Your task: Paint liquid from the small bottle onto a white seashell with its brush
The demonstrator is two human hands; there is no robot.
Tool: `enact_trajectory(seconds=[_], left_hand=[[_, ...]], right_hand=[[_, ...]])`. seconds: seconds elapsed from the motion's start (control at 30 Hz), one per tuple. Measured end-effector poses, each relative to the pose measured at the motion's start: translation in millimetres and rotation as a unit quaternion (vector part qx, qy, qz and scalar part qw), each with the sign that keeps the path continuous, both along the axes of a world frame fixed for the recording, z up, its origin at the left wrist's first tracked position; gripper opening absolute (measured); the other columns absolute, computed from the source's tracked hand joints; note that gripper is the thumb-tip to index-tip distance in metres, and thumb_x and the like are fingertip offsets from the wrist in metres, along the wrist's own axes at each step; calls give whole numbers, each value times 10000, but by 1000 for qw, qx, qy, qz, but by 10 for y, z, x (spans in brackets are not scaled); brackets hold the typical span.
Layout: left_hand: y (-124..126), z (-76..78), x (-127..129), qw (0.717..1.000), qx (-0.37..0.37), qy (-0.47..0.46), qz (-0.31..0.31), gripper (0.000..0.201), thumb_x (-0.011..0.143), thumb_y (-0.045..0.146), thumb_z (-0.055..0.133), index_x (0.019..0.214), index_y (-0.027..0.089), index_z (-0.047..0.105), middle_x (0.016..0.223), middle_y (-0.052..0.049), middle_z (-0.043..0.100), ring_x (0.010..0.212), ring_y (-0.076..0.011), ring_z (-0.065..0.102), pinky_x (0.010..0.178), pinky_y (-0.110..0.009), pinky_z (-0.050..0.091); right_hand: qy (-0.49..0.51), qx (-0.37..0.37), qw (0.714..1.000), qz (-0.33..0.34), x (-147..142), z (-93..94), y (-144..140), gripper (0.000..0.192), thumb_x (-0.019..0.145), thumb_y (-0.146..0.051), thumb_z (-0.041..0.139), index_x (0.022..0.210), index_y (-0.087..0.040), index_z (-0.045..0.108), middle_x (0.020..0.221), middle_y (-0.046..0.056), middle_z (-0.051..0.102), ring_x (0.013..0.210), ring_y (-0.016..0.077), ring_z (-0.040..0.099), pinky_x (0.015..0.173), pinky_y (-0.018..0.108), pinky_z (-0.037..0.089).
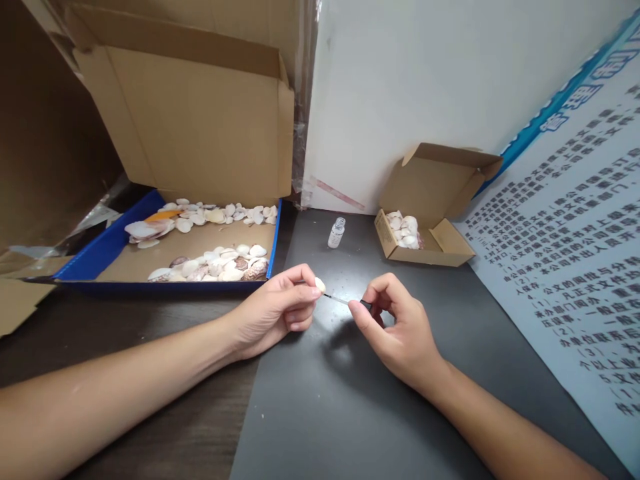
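So the left hand [280, 308] is pinched shut around a small white shell [320, 285], holding it at the fingertips just above the dark tabletop [350, 407]. The right hand [395, 327] is closed on the black cap end of a thin brush [345, 301], and the brush tip sits right at the shell, touching or near enough that I can't tell which. Straight behind the hands, a bit back, there's a little clear glass bottle [337, 233] standing upright with no cap on. To its right is a small cardboard box [435, 200] with the lid flipped up and a pile of shells in its left corner. Off to the left is a blue tray [107, 245] lined with cardboard, with two loose rows of shells in it, and a big open cardboard box [190, 113] leaning over the back of it. A printed poster [570, 253] with blue trim runs along the right side. Nothing sits between the hands and the bottle.
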State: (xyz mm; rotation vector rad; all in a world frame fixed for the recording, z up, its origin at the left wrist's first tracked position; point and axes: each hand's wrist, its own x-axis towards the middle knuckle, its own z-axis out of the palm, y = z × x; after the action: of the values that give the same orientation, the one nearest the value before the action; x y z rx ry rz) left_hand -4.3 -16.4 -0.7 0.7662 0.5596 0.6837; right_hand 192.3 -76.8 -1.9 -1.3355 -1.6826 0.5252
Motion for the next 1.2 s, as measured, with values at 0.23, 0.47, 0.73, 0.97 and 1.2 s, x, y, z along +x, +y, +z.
enact_trajectory(seconds=[0.23,0.47,0.73,0.97,1.2], left_hand=[[-8,-7,10,1000,12,16,-8,243,745,203,794,749,167,554,645,67,535,446,-13,305,463,-182,245],[-2,3,4,1000,-3,10,-16,230,737,194,805,731,171,576,566,78,477,441,-24,294,454,-175,260],[7,4,-8,1000,4,16,-9,158,789,179,762,725,181,618,518,81,383,467,-48,273,459,-167,292],[9,1,-7,999,7,33,-8,106,812,179,730,741,177,651,522,77,354,472,-49,241,449,-153,302],[13,15,-8,999,12,31,-14,104,814,188,727,743,173,652,520,77,343,473,-50,245,452,-148,310]], right_hand=[[86,28,996,4,0,-29,-26,204,890,-241,627,829,-254,433,656,-65,456,529,117,458,523,267,404],[100,10,995,11,-13,-4,-2,195,906,-245,573,805,-249,407,636,-70,425,514,107,422,487,249,364],[134,-18,990,29,-3,-3,24,157,931,-272,539,834,-245,418,631,-77,423,508,101,401,490,244,344],[117,-42,992,10,-1,22,27,181,902,-256,582,818,-241,422,627,-83,407,524,101,385,505,245,333],[110,-43,993,29,13,10,43,178,890,-238,600,836,-236,431,640,-82,412,528,95,385,500,239,325]])
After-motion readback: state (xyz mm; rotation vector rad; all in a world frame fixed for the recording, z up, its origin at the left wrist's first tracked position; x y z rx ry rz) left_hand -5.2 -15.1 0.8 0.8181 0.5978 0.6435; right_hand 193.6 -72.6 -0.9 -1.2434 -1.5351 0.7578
